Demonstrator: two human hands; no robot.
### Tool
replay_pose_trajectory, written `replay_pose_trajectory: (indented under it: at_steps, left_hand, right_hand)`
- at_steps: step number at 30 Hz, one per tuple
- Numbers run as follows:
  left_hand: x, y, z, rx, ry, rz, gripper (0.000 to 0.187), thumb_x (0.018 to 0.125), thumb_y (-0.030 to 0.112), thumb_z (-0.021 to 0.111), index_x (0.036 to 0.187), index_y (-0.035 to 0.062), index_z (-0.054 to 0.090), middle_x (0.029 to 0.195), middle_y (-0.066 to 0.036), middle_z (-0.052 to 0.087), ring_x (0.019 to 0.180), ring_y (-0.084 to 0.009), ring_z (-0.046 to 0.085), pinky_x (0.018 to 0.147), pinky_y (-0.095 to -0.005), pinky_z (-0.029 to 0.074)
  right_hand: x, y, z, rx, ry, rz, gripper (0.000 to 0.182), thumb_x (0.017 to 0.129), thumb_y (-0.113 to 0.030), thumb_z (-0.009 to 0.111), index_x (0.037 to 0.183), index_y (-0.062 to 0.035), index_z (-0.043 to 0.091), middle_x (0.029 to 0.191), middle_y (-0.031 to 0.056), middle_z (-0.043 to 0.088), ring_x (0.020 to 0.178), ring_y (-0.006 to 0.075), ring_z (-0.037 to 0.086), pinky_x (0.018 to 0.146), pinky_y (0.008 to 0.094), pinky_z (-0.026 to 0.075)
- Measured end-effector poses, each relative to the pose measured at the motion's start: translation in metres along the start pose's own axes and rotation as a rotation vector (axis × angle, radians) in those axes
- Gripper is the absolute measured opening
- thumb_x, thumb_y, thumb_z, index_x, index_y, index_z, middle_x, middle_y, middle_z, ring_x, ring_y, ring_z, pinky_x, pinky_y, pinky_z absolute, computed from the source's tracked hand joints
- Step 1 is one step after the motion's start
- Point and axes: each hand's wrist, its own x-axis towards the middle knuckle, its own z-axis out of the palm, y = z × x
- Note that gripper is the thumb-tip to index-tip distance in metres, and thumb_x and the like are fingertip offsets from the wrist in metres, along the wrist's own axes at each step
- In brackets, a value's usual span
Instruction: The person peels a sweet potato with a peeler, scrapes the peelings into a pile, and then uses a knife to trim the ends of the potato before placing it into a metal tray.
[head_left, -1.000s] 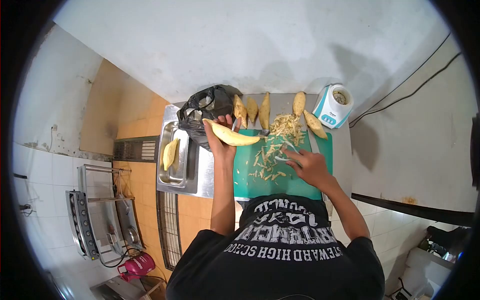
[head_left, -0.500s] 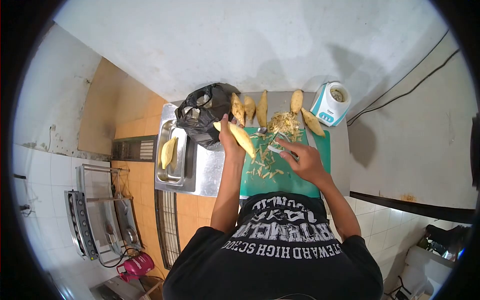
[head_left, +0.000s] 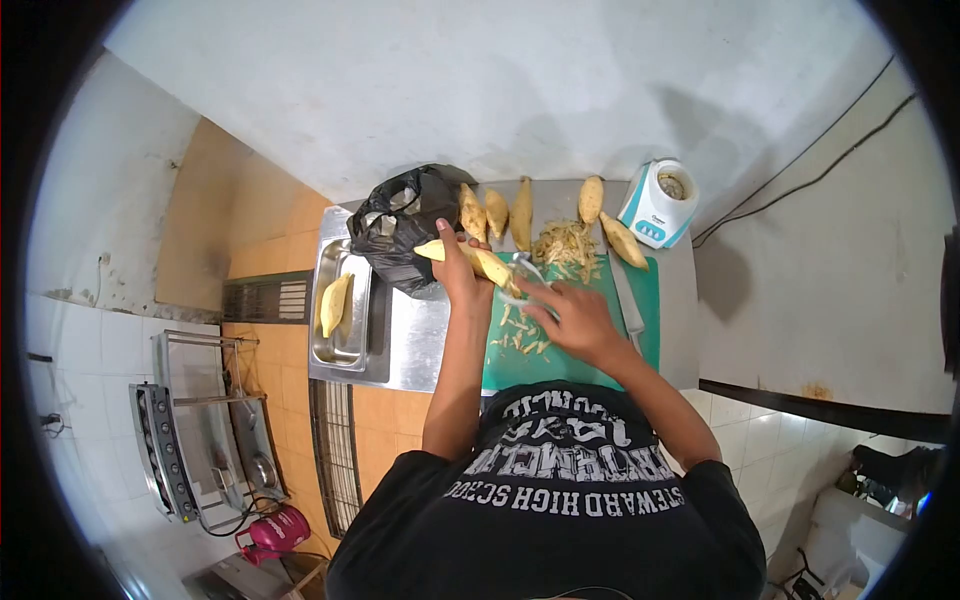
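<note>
My left hand (head_left: 462, 278) is wrapped around a peeled, pale yellow sweet potato (head_left: 487, 264), held tilted above the left edge of the green cutting board (head_left: 600, 368). In my right hand (head_left: 578, 320) is a light-coloured peeler (head_left: 513, 299), against the lower right end of the sweet potato; it is blurred and partly hidden by my fingers. Peelings (head_left: 566, 247) are heaped at the back of the board, with more strips scattered in front. To the right of my right hand a knife (head_left: 625, 295) lies on the board.
Several unpeeled sweet potatoes (head_left: 521, 215) line the wall. A black plastic bag (head_left: 408, 235) sits left of them. Farther left, a metal pan (head_left: 362, 330) holds a peeled sweet potato (head_left: 335, 305). A white and blue blender base (head_left: 660, 207) stands at the back right.
My right hand has moved left with the peeler, bringing it to the sweet potato's end. The knife, earlier mostly covered by that hand, now shows. The sweet potato has shifted slightly left and tilts less steeply.
</note>
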Motion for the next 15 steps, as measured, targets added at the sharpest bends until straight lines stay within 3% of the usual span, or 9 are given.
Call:
replay_pose_trajectory:
  at_steps: [2,7,9,11,15]
  left_hand:
    - [0.008,0.002,-0.005,-0.002,0.120,0.115,0.037,0.098,0.039,0.071,0.094,0.0098,0.048,0.080,-0.001,0.049,0.065,-0.0132,0.053,0.058,-0.0318,0.052]
    - [0.028,0.005,-0.026,-0.073,0.079,0.035,0.031,0.099,0.030,0.069,0.106,0.0089,0.047,0.095,-0.005,0.052,0.080,-0.0167,0.057,0.067,-0.0377,0.056]
    - [0.016,0.003,-0.022,-0.049,0.065,0.016,0.029,0.099,0.025,0.068,0.111,0.0082,0.047,0.103,-0.006,0.053,0.088,-0.0186,0.059,0.071,-0.0397,0.057]
    - [0.007,-0.001,-0.015,0.114,0.030,0.082,0.032,0.099,0.019,0.066,0.120,0.0065,0.045,0.118,-0.008,0.052,0.102,-0.0208,0.059,0.078,-0.0416,0.057]
    - [-0.001,-0.007,-0.004,0.364,-0.063,0.340,0.032,0.100,0.021,0.066,0.121,0.0062,0.046,0.103,-0.009,0.059,0.086,-0.0185,0.063,0.072,-0.0344,0.056]
  right_hand:
    - [-0.021,0.016,0.008,-0.046,-0.064,-0.002,0.043,0.096,-0.035,0.066,0.139,-0.0281,0.063,0.083,0.0124,0.065,0.075,0.0336,0.066,0.067,0.0455,0.051]
    - [-0.039,0.029,0.003,-0.034,-0.166,0.152,0.041,0.097,-0.041,0.063,0.138,-0.0319,0.064,0.084,0.0111,0.063,0.072,0.0338,0.066,0.065,0.0461,0.052]
    - [-0.029,0.021,-0.004,0.025,0.020,0.080,0.042,0.097,-0.040,0.064,0.138,-0.0318,0.063,0.082,0.0109,0.063,0.070,0.0332,0.065,0.064,0.0453,0.052]
    - [-0.011,0.013,-0.011,0.025,0.045,0.091,0.042,0.097,-0.040,0.064,0.138,-0.0317,0.063,0.082,0.0107,0.063,0.070,0.0331,0.065,0.063,0.0451,0.051]
    - [0.013,0.004,-0.010,0.022,0.097,0.057,0.041,0.097,-0.038,0.065,0.137,-0.0318,0.063,0.081,0.0102,0.063,0.068,0.0335,0.064,0.062,0.0459,0.051]
